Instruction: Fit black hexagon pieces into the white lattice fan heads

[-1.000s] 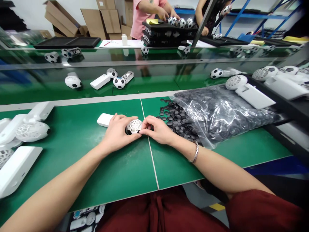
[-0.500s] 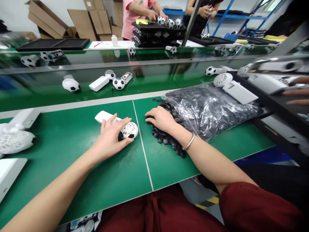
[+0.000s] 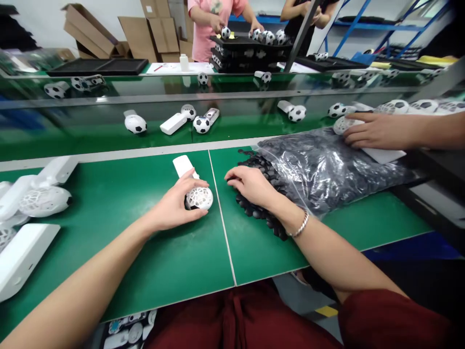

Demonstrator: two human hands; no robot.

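Note:
My left hand curls round the round head of a white football-patterned housing, thumb below and fingers above. Its flat white handle points away across the green table, and the openwork side faces up. Just to the right, my right hand hovers at the left edge of a pile of small black hexagonal pieces, thumb and forefinger pinched. A dark speck shows at those fingertips, too small to make out. Beside the pile lies a clear plastic bag full of black pieces.
Another person's hand grips a similar housing over the bag's far right end. More white housings lie at my left. Several football-headed ones sit on the conveyor beyond the table. A dark tray stands at the right.
My left hand has turned the housing so its handle points more away from me, and closed more firmly round the head. My right fingers have pinched together. The other person's hand has reached in from the right.

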